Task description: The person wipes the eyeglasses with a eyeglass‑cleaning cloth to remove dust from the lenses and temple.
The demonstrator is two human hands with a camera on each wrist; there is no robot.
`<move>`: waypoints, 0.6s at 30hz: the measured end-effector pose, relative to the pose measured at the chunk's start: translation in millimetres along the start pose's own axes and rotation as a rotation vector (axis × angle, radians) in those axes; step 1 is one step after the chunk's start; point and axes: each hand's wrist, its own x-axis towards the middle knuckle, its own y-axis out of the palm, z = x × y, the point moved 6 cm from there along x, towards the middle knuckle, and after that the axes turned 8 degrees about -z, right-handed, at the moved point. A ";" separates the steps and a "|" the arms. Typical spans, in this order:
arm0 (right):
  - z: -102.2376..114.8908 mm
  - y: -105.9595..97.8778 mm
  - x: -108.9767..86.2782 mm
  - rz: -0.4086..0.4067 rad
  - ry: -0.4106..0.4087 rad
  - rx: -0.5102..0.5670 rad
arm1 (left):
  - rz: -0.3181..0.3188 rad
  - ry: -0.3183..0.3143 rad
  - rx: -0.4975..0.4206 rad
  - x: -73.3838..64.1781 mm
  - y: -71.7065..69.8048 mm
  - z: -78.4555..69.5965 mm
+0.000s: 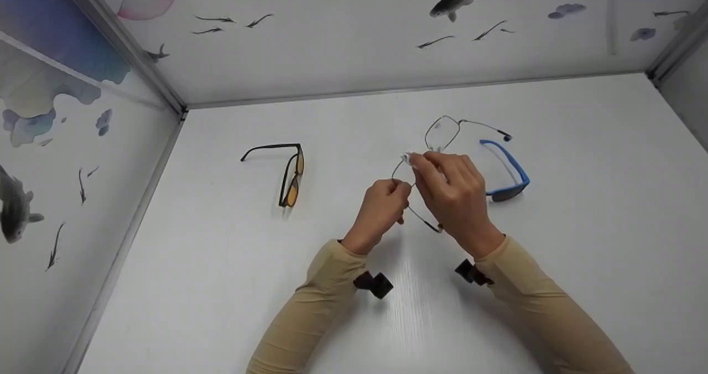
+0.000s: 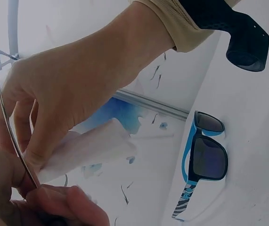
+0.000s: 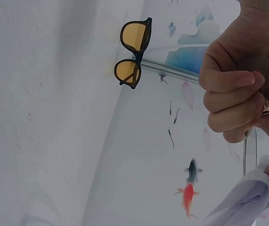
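Observation:
My left hand pinches the rim of thin metal-framed eyeglasses near one lens. Between the fingers of my right hand is a bunched white cloth, pressed against that lens. In the left wrist view the cloth hangs in a fold below the right hand, and a wire temple runs down to the left fingers. The right wrist view has curled left fingers at the frame, with the cloth below. My right hand hides part of the eyeglasses.
Black-framed glasses with yellow lenses stand to the left on the white table. Blue sunglasses with dark lenses lie just right of my right hand. Panels with painted fish border the table at the back and left.

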 end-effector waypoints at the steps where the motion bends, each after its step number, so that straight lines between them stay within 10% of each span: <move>1: 0.4 2.1 -0.5 0.010 0.009 0.002 | 0.001 0.002 0.014 0.2 0.2 0.4; 11: 1.4 10.8 -6.7 0.225 0.073 0.266 | 0.089 -0.012 -0.172 1.1 -3.4 2.9; 18: -4.7 -0.7 -6.2 0.218 0.072 0.179 | 0.087 -0.024 -0.145 -0.5 -6.2 3.6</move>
